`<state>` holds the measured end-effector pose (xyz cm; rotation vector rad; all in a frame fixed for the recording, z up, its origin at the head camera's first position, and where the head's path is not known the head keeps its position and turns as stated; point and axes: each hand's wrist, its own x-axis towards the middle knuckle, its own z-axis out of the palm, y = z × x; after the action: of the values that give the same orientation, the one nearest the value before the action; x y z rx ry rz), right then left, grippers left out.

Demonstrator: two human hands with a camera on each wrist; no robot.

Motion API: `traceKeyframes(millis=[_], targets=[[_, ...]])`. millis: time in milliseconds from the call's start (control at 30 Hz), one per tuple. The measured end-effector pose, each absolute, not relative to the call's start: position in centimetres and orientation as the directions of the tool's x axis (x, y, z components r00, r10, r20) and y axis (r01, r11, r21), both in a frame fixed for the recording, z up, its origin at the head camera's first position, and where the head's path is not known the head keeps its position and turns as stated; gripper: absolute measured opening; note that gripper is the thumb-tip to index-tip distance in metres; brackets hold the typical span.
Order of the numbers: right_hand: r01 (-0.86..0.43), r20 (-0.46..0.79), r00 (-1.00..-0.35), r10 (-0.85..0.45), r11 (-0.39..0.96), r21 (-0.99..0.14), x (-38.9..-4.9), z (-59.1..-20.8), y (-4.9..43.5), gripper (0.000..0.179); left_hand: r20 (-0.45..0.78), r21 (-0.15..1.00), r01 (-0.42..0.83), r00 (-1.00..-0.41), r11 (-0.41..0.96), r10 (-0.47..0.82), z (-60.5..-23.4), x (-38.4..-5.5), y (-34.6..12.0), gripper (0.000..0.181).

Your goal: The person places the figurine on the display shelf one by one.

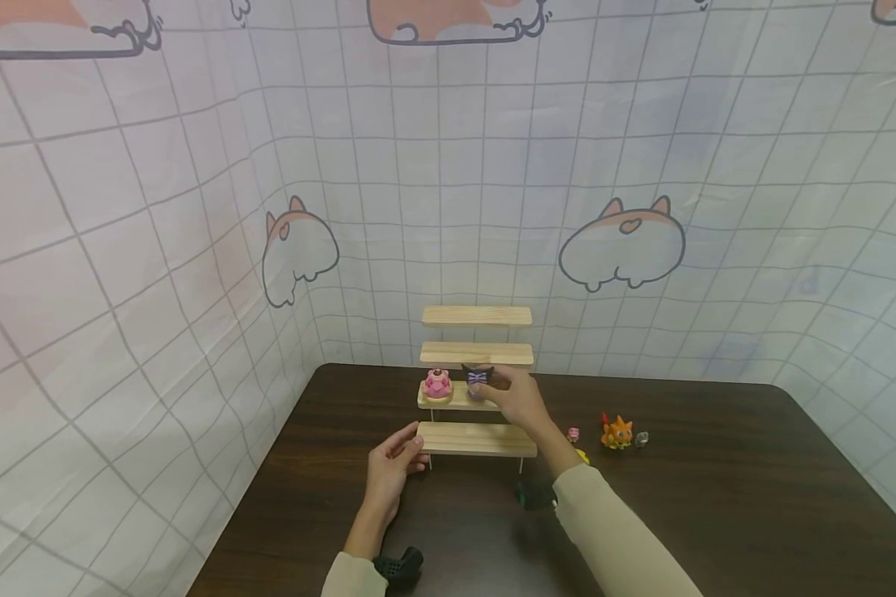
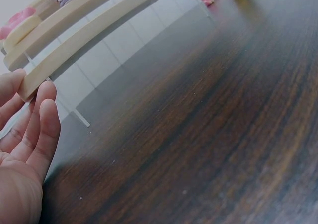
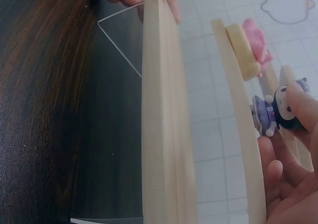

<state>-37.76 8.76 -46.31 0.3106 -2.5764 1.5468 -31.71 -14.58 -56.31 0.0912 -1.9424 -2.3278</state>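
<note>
A stepped wooden display rack stands on the dark table, its planks carried on thin clear supports. My left hand pinches the left end of the lowest plank between thumb and fingers. On the second plank from the bottom, my right hand holds a black-and-purple figurine by its head, the thumb on the near side. The figurine's base meets that plank, as the right wrist view shows. To its left on the same plank sits a pink figurine on a cream base.
Right of the rack, an orange figurine, a small grey one and a small pink one stand on the table. A yellow thing is partly hidden by my right forearm. Grid-patterned cloth rises behind the table.
</note>
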Motion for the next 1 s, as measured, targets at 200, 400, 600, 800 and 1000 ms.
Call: traceKeyframes(millis=[200, 400, 600, 800, 1000], targets=[[-0.231, 0.205, -0.973, -0.107, 0.46, -0.858, -37.7, -46.4, 8.8, 0.039, 0.023, 0.984, 0.043, -0.993, -0.174, -0.116, -56.3, -31.6, -14.5, 0.047], [-0.252, 0.215, -0.967, -0.134, 0.449, -0.857, -37.8, -46.5, 9.2, 0.041, 0.023, 0.983, 0.042, -0.994, -0.176, -0.111, -56.3, -31.6, -14.6, 0.047], [-0.246, 0.197, -0.968, -0.156, 0.439, -0.864, -37.1, -46.4, 10.9, 0.05, 0.031, 0.984, 0.051, -0.993, -0.17, -0.114, -56.3, -31.7, -14.6, 0.045], [-0.265, 0.201, -0.961, -0.19, 0.418, -0.869, -35.0, -45.8, 13.3, 0.043, 0.019, 0.983, 0.041, -0.992, -0.181, -0.122, -56.4, -31.7, -14.7, 0.043], [-0.298, 0.248, -0.953, -0.177, 0.381, -0.875, -33.2, -46.0, 16.3, 0.042, 0.016, 0.984, 0.037, -0.992, -0.175, -0.122, -56.4, -31.7, -14.7, 0.044]])
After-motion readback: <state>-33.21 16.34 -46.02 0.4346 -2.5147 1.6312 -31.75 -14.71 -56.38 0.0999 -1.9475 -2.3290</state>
